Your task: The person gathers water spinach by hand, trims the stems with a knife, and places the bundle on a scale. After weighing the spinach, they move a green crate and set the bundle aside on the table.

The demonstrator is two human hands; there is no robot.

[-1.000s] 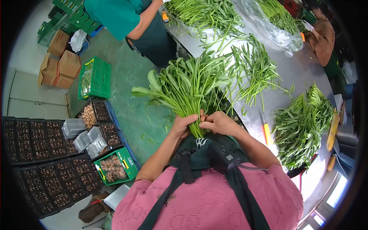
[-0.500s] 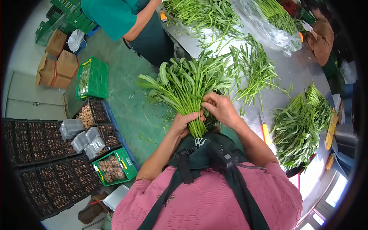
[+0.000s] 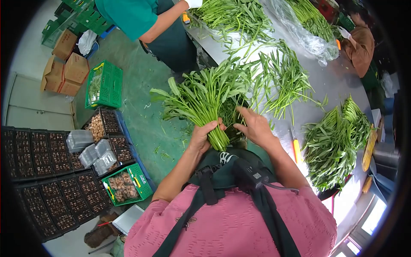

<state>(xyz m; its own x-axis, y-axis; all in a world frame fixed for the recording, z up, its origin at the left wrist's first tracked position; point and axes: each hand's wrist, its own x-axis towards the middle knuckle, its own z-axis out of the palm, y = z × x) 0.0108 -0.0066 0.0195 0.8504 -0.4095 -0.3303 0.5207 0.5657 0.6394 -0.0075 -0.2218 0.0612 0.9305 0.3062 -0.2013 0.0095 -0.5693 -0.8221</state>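
— Where the stems are gathered, by which hand is the bunch (image 3: 201, 96) held?
— It is clasped by the left hand (image 3: 204, 137), whose fingers are wrapped tight round the stems just above the cut ends. The leaves are fanned up and to the left, out over the green floor (image 3: 145, 85), off the table's edge.
— And the right hand (image 3: 257, 127)?
— It is laid just beside the bunch, on its right, palm down and fingers loosely spread. The fingertips (image 3: 239, 112) are pushed in among the leaves, and nothing is seen clasped in it.
— What is seen on the table (image 3: 338, 81)?
— Loose greens (image 3: 282, 77) are scattered beyond the hands and a pile (image 3: 338, 141) is heaped at the right. A knife (image 3: 297, 150) with an orange handle is laid between the pile and the right forearm.
— Is anyone else seen?
— A co-worker (image 3: 128, 17) in a green shirt is stood at the far end of the table. Down on the left, a crate (image 3: 105, 85), boxes (image 3: 64, 73) and dark trays (image 3: 38, 171) are set on the floor
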